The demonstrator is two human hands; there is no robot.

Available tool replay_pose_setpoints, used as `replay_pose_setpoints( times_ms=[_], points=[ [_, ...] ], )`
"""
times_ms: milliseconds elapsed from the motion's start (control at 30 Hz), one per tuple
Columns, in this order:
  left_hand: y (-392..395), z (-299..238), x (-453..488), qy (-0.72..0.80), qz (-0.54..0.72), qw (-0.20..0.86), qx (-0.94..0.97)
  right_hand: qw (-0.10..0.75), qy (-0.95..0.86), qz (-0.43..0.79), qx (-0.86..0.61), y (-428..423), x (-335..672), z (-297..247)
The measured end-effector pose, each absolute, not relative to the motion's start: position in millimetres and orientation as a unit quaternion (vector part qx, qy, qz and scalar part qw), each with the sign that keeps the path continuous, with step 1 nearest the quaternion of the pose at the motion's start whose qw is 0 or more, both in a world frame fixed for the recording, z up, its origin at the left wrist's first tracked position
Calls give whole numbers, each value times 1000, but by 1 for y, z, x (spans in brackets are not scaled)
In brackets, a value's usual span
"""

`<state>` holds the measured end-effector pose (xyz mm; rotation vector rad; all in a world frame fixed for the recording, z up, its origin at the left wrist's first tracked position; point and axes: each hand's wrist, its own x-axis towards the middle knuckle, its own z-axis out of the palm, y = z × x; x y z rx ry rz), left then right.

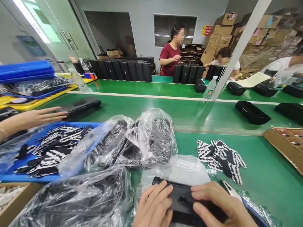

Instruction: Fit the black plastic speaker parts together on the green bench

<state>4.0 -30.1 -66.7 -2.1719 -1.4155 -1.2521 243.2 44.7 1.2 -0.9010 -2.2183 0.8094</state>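
1. The left hand [153, 206] and right hand [220, 206] sit at six o'clock in the view. Both grip one black plastic part [182, 200] that lies between them. It touches both, and its middle shows in the gap.
2. The left hand's fingers are bent and pressed onto the part's left end. The hand is half closed, not a fist.
3. The part is flat, matte, hard and oblong, with a small round hole near its centre. It rests on a crinkled clear plastic sheet [180, 170].
4. The right hand's fingers lie fairly flat across the part's right end, with the thumb tucked against the near edge, clamping it.
5. At nine o'clock from the hands, a blue tray [23, 178] holds flat black-and-white patterned pieces. A co-worker's hand [40, 117] hovers over its far edge with the fingers stretched out.
6. At twelve o'clock stand glossy, wrinkled clear bags of black parts [146, 142].
7. At two o'clock, a loose pile of patterned cut-outs [220, 157] lies on the smooth green table [265, 179].
8. At three o'clock, at the frame edge, is a brown cardboard box [284, 146].
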Motion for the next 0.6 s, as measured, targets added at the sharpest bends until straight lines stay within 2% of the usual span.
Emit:
replay_pose_setpoints(
  times_ms=[167,367,600],
  points=[
    [-33,-64,6,-480,-440,125,-748,282,-835,328,-341,41,232,-4],
    [-39,-55,10,-506,-425,67,-748,264,-820,354,-365,38,227,-4],
    [-39,-52,11,-508,-425,66,-746,250,-831,349,-354,38,225,-3]
  ],
)
